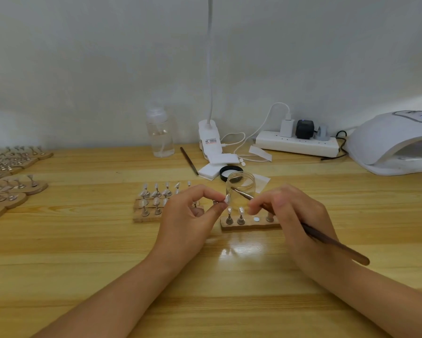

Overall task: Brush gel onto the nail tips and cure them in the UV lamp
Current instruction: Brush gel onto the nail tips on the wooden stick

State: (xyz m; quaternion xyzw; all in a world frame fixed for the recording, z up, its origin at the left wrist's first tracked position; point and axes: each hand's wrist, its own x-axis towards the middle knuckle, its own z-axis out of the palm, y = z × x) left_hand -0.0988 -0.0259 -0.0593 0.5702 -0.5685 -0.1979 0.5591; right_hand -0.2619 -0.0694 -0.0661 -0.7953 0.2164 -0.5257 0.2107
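Over by the left edge of the tabletop (83, 240) lie rows of spare wooden stands (12, 172). Moving in, a wooden block of nail tips (153, 201) sits mid-tabletop, partly behind the left hand (188, 215). That hand's grip is a pinch: thumb and forefinger hold one nail tip (227, 198) up on its small stand, just in front of the clear jar (240, 189). The brush (302, 226) slants across the jar, bristles close to the pinched tip. The right hand (295, 213) grips its handle, fingers curled round it. Below, between the hands, a second block (250, 225) carries two more tips. Far right, against the back edge, stands the white UV lamp (395, 142), beside a power strip (297, 143).
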